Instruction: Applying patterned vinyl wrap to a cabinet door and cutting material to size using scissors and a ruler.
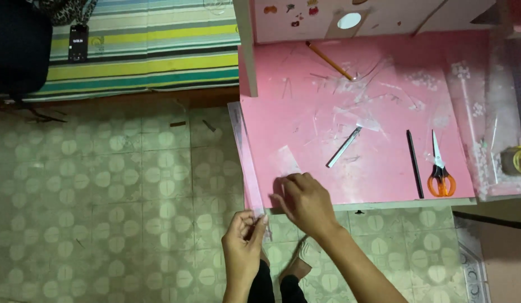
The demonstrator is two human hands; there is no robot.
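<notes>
Both hands — clear strip (246, 163) pinched

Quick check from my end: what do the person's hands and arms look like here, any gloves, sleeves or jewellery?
Both the left hand and the right hand are bare, with no gloves. Both forearms are uncovered as far as the picture shows, so no sleeves are visible. No rings, watch or bracelet can be made out. Fingernails look short and plain.

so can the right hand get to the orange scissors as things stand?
Probably yes. The right hand rests at the pink table's near edge; the scissors lie further right, with only a black stick between, lying flat.
</notes>
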